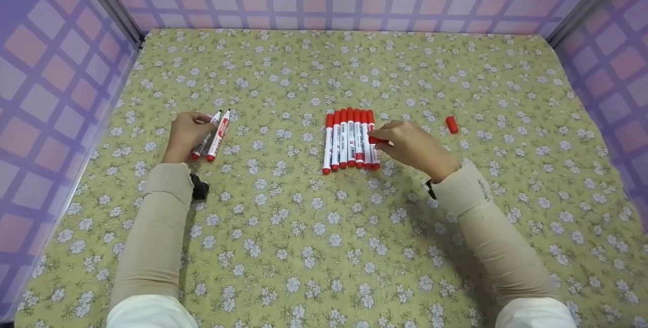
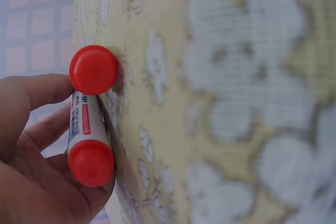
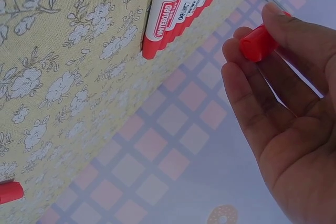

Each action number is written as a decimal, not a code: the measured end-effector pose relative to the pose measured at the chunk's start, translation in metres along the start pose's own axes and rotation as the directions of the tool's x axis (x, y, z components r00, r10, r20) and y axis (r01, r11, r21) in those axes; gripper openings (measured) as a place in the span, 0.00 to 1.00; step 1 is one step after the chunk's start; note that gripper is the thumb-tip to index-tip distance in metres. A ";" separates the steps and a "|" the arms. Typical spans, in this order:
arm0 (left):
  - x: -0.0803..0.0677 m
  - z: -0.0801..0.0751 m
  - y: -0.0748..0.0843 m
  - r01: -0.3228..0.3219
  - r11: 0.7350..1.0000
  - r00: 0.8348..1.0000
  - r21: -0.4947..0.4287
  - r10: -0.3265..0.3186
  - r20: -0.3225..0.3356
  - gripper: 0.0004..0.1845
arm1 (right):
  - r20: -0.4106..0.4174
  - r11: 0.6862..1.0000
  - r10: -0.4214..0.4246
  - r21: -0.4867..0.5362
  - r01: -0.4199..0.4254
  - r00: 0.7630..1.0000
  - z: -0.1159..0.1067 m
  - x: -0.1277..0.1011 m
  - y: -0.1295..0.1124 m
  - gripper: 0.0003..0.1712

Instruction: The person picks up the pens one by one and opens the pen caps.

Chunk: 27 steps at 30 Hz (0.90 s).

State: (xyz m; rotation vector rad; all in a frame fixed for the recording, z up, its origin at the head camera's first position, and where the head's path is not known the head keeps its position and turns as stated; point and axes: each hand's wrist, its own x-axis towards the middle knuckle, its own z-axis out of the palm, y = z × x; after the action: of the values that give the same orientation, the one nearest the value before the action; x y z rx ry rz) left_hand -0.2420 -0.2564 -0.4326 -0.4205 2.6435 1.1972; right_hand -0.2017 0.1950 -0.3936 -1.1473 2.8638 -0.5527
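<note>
Head view: the left hand [image 1: 186,133] rests on the bench [image 1: 324,247] at the left, its fingers curled against 2 uncapped markers [image 1: 213,135] lying side by side. Their long axes run away from the person, tilted slightly to the right, bare tips at the far end. The right hand [image 1: 412,145] sits just right of a row of 7 capped markers [image 1: 350,139], which lie parallel with red caps at the far end, and pinches a red cap [image 1: 375,140] at the row's right edge. A loose red cap [image 1: 451,124] lies further right, apart from everything. So the held cap is at the right hand, while the 2 markers are well apart from it on the left, across the row.

Left wrist view: the 2 markers show end on, their red ends [image 2: 93,70] stacked against the floral cloth [image 2: 236,98], with the fingers [image 2: 31,95] wrapped against the lower one's barrel.

Right wrist view: thumb and fingertips [image 3: 286,22] pinch the red cap [image 3: 258,43], the remaining fingers loosely bent. The near ends of the row [image 3: 173,19] lie just beside it, and the loose cap [image 3: 9,191] peeks in at the lower left.
</note>
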 end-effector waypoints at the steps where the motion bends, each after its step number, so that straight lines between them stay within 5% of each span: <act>1: 0.000 0.000 0.000 -0.001 1.000 1.000 -0.001 0.001 0.000 0.23 | 0.000 1.000 -0.001 0.000 0.001 1.000 0.000 0.000 0.000 0.15; 14: 0.001 -0.002 -0.002 -0.048 0.999 0.999 0.013 0.048 -0.007 0.23 | -0.014 1.000 -0.009 0.002 0.009 1.000 -0.002 -0.002 -0.001 0.16; 27: -0.002 -0.002 0.004 -0.015 1.000 0.998 -0.001 0.015 -0.058 0.23 | -0.019 0.999 0.032 0.011 -0.031 0.999 -0.005 -0.005 0.003 0.16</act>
State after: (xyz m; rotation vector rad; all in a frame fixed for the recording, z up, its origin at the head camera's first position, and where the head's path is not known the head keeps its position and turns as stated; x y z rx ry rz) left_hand -0.2416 -0.2547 -0.4277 -0.4436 2.6995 1.2089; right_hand -0.2004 0.2020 -0.3903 -1.0994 2.8865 -0.5800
